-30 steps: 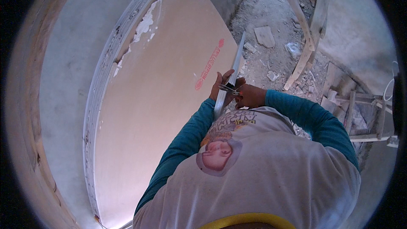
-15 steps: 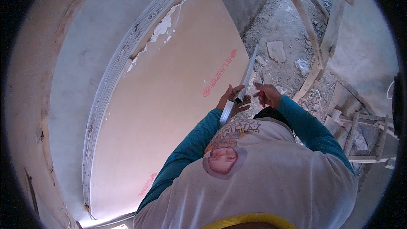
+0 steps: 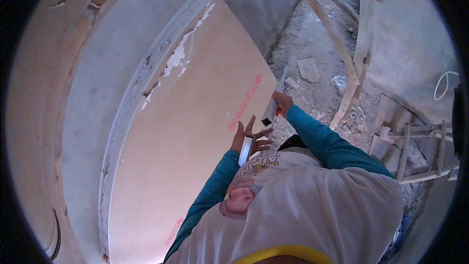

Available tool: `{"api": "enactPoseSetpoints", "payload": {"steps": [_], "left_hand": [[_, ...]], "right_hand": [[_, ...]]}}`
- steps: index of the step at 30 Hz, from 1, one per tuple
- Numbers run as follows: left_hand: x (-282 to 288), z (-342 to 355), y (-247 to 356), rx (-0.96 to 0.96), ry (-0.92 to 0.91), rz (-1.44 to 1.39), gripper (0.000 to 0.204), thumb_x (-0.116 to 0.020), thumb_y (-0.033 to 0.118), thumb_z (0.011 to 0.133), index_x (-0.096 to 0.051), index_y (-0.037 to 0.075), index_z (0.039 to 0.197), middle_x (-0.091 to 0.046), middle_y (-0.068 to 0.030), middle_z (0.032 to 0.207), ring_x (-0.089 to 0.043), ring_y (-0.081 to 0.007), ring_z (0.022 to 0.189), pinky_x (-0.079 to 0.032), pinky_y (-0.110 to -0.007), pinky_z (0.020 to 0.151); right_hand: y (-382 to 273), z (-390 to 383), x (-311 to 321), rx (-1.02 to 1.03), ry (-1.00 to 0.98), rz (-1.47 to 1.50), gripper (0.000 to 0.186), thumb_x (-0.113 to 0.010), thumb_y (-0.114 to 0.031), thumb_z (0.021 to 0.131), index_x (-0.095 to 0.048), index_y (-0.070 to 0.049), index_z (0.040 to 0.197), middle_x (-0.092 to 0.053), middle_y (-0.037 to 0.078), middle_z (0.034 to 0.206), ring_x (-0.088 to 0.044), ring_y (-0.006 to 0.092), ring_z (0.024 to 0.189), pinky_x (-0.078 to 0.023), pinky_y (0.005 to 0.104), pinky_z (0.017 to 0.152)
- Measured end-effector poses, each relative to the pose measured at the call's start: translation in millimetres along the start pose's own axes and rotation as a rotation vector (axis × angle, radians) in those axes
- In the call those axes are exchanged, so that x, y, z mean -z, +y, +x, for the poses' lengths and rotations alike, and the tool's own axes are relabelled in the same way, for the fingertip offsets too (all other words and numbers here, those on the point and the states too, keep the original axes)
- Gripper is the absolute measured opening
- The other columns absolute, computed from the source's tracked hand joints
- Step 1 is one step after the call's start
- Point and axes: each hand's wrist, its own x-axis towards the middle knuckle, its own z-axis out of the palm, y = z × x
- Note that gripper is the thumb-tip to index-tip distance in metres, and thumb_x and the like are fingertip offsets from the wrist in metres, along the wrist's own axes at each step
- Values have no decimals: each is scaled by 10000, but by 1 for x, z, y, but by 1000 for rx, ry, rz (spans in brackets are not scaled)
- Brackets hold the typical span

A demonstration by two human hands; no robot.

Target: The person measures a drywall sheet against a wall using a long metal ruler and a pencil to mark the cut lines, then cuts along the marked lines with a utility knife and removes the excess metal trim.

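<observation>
My left hand (image 3: 241, 139), fingers spread, holds a short silver metal channel piece (image 3: 245, 150) against its palm, in front of my grey shirt. Higher and to the right, my right hand (image 3: 282, 101) grips a longer metal channel (image 3: 270, 110) with a dark open end, together with a red-handled tool (image 3: 277, 112), mostly hidden by the fingers. A gap separates the two pieces. Both hands are beside a large stack of plasterboard sheets (image 3: 185, 112) leaning on the left, with a chipped upper edge and red print.
Long wooden planks (image 3: 361, 54) stand at the right over a floor (image 3: 293, 49) strewn with rubble and board scraps (image 3: 308, 68). A small wooden ladder-like frame (image 3: 420, 176) is at the lower right, near a wall (image 3: 405, 29) with a white cable (image 3: 442, 85). Concrete wall (image 3: 97, 78) lies behind the sheets.
The metal channel is now in two separate pieces. My right hand has gone up and forward with the longer one; my left has moved down with the short one, its fingers spreading.
</observation>
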Motion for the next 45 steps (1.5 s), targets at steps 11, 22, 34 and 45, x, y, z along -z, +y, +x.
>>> {"api": "enactPoseSetpoints", "payload": {"steps": [11, 22, 34, 45], "left_hand": [[79, -95, -10, -64, 124, 527, 853, -480, 785, 850, -632, -24, 1074, -675, -101, 887, -630, -205, 788, -519, -339, 785], [89, -214, -51, -60, 670, 1375, 454, -854, 339, 744, -633, 40, 1005, -673, -70, 889, -637, -214, 846, -523, -384, 809], [95, -335, -151, -171, 1077, 1566, 435, -746, 356, 788, -622, 36, 1055, -671, -186, 857, -661, -350, 795, -509, -469, 710], [95, -371, -197, -91, 1333, 1450, 280, -634, 192, 797, -628, 82, 1054, -692, -151, 1049, -667, -372, 992, -541, -491, 827]], "right_hand": [[-84, -39, -12, 144, -67, 180, 208, -710, -289, 769, -604, -117, 817, -573, 32, 726, -515, 160, 566, -358, 357, 430], [-104, -207, -186, 456, -312, 322, 149, -713, -190, 822, -597, -101, 797, -586, 17, 689, -543, 128, 481, -383, 288, 368], [-34, -364, -357, 379, -603, 292, 231, -697, -87, 826, -469, -80, 862, -495, 24, 707, -450, 131, 530, -416, 320, 476], [62, -444, -478, 477, -711, 239, 186, -681, -67, 814, -551, -43, 944, -598, 89, 775, -483, 149, 471, -332, 264, 356]]}}
